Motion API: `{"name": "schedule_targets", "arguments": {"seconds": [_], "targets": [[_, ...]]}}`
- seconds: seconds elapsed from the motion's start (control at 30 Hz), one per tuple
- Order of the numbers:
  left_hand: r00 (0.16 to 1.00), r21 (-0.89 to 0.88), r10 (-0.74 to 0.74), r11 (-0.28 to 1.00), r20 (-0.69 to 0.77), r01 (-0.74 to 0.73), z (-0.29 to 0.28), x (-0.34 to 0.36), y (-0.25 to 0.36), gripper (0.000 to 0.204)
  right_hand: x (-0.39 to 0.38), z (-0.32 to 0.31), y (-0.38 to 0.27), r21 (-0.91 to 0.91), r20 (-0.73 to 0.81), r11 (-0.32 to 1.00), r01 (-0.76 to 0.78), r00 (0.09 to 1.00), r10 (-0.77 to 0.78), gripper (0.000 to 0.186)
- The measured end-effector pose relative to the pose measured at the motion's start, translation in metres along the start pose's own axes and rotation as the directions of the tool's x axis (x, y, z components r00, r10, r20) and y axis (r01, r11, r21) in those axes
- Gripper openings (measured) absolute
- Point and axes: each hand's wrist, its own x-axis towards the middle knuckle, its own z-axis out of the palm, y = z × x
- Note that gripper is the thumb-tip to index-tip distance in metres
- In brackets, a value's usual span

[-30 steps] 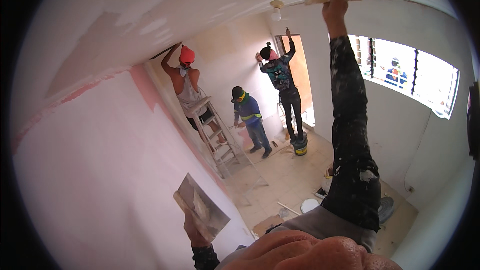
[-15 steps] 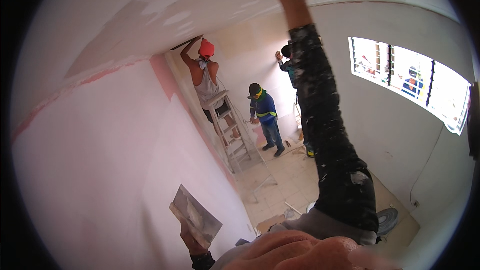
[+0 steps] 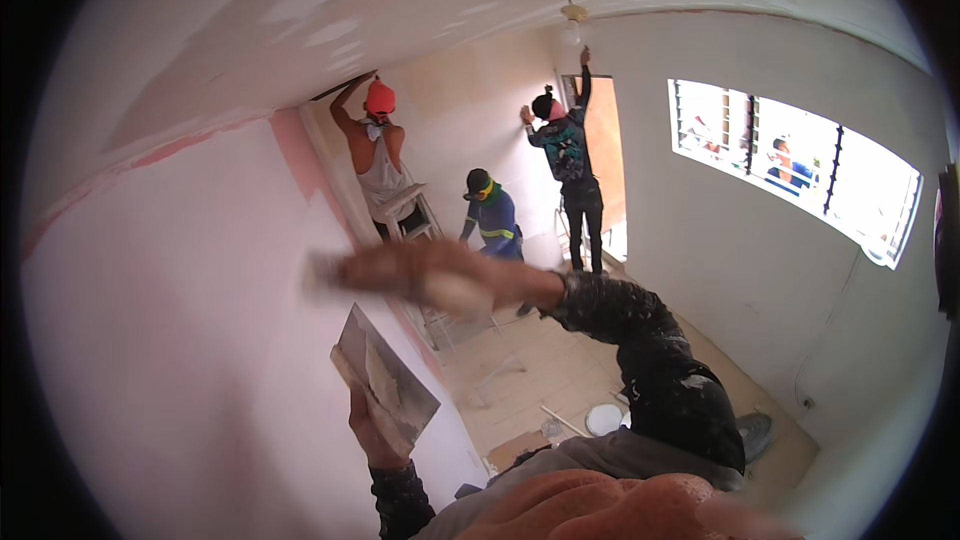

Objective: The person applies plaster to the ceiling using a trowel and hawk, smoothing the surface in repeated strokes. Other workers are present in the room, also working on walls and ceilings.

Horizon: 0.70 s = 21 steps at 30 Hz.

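My left hand (image 3: pixel 377 432), at the lower left near the pink-white wall, grips a flat grey putty plate (image 3: pixel 410 380) with a pale edge. A streak of whitish putty (image 3: pixel 380 377) lies on its face. My right hand (image 3: pixel 415 272) is smeared by motion above the plate, its forearm bent across the middle in a paint-spotted black sleeve. It seems closed around a pale flat tool (image 3: pixel 322 276) whose outline is too blurred to read. Overhead spreads the ceiling (image 3: pixel 400 0), patched with white and grey areas.
A person in a red cap (image 3: pixel 380 150) works high by a ladder (image 3: pixel 418 212). Another in blue (image 3: pixel 492 215) bends beyond my right hand; a third (image 3: pixel 568 155) reaches up near a bulb (image 3: pixel 572 30). A white bucket (image 3: pixel 603 420) stands on the floor. Right is a louvred window (image 3: pixel 790 155).
My right hand has swept down from the ceiling to above the plate. My left hand still holds the plate, slightly raised. The person in blue has bent over, and the view has shifted right.
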Motion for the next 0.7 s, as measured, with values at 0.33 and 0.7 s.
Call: {"name": "schedule_targets", "arguments": {"seconds": [0.33, 0.7], "targets": [[0.998, -0.048, -0.03, 0.998, 0.059, 0.033, 0.009, 0.045, -0.02, 0.058, -0.161, -0.043, -0.008, -0.73, 0.357, 0.662, -0.17, 0.732, 0.581, 0.063], [0.989, -0.192, -0.149, 0.971, -0.006, 0.145, -0.047, 0.045, -0.031, 0.025, -0.303, 0.008, -0.059, 0.81, -0.585, 0.549, -0.208, -0.214, 0.782, 0.042]]}}
